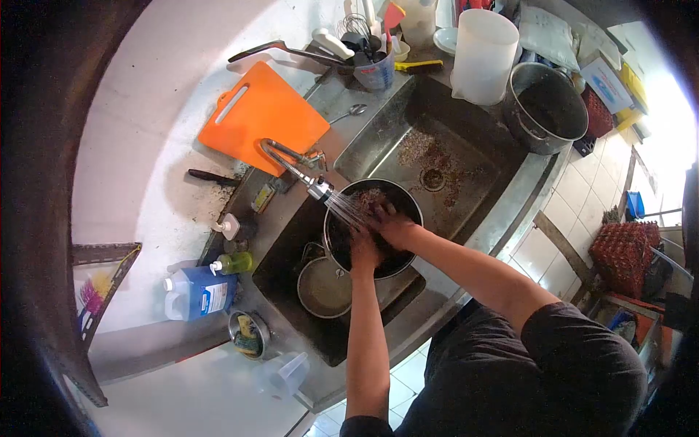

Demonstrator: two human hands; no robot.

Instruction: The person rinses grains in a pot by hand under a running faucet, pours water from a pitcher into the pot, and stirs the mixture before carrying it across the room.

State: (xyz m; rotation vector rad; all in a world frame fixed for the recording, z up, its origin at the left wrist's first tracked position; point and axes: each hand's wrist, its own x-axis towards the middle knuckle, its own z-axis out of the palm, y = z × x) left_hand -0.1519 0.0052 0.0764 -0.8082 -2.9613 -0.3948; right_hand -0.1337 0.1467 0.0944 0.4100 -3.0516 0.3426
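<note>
A round metal pot (416,206) with dark contents sits over the divider between two sink basins. My left hand (364,251) and my right hand (394,227) are both inside it, close together under running water. Spray and the dark contents blur my fingers, so their grip is not clear. The water comes from a flexible tap (320,188) whose spray head points into the pot. Reddish-brown bits (437,156) lie around the drain of the farther basin. Below the pot, a second round pan (325,288) stands in the nearer basin.
An orange cutting board (266,116) leans behind the tap. Along the sink's edge are a blue jug (200,293), a green soap bottle (233,263) and a metal cup with sponges (249,335). A white container (486,54) and a large pot (546,109) stand beyond the far basin.
</note>
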